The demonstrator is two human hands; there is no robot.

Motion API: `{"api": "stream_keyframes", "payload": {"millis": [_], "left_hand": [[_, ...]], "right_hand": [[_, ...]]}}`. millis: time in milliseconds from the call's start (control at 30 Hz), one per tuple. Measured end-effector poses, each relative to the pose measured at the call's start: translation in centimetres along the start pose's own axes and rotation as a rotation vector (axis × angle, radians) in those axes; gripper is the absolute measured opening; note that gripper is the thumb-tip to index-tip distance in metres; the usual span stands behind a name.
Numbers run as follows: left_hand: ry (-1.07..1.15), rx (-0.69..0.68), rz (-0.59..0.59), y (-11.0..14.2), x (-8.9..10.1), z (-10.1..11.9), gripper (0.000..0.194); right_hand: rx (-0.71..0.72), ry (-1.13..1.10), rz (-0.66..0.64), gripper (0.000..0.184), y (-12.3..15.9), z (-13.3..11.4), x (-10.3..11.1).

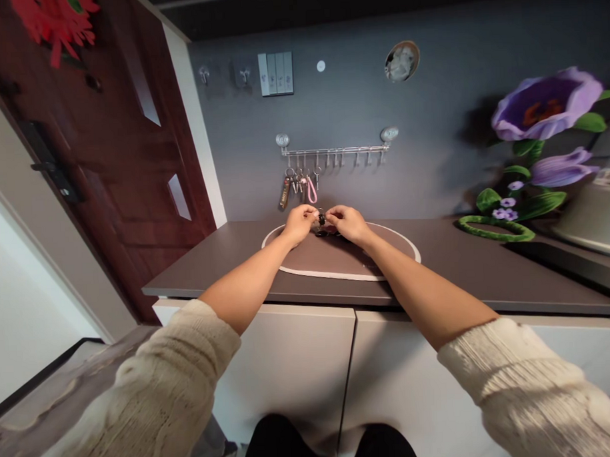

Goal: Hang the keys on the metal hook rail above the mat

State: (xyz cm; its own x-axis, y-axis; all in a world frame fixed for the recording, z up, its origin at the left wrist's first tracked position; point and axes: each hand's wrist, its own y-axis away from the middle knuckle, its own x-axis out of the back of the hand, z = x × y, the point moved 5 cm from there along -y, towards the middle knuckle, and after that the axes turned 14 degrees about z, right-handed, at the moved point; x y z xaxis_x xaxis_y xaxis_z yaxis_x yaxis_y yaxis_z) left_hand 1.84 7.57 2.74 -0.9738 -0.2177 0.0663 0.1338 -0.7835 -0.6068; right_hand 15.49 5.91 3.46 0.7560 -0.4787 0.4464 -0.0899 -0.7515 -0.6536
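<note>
Just above a brown mat with a pale rim, my left hand pinches a small dark keychain with a metal ring at its top. From the other side my right hand closes its thumb and fingers on the same keychain. Its lower end hangs close to the mat, where small dark things lie partly hidden by my right hand. Behind my hands, several keys and a pink strap hang from a clear hook rail on the wall.
The mat lies on a brown countertop above white cabinet doors. Purple artificial flowers and a pale rounded object stand at the right. A dark red door is at the left. Switches are on the wall.
</note>
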Motion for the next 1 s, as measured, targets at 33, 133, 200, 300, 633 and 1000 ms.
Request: {"api": "stream_keyframes", "payload": {"millis": [33, 133, 200, 300, 633, 1000], "left_hand": [[0.037, 0.026, 0.003, 0.04, -0.06, -0.16, 0.005], [0.131, 0.106, 0.004, 0.18, -0.25, -0.67, 0.004], [0.173, 0.151, -0.005, 0.28, -0.37, -0.93, 0.004], [0.186, 0.176, -0.005, 0.39, -0.45, -1.08, 0.008], [0.138, 0.102, 0.014, 0.41, -0.52, -0.89, 0.008], [0.035, -0.05, 0.035, 0.31, -0.89, -0.65, 0.013]], "right_hand": [[0.008, -0.017, 0.0, 0.016, -0.01, -0.05, -0.02], [0.022, -0.05, 0.003, 0.016, -0.03, -0.18, 0.0], [0.017, -0.066, 0.01, 0.015, -0.01, -0.27, 0.08], [0.0, -0.09, 0.013, 0.014, 0.08, -0.4, 0.2], [0.037, -0.105, 0.053, 0.014, 0.03, -0.51, 0.62], [0.003, -0.207, 0.077, 0.017, -0.22, 0.26, 0.7]]}}
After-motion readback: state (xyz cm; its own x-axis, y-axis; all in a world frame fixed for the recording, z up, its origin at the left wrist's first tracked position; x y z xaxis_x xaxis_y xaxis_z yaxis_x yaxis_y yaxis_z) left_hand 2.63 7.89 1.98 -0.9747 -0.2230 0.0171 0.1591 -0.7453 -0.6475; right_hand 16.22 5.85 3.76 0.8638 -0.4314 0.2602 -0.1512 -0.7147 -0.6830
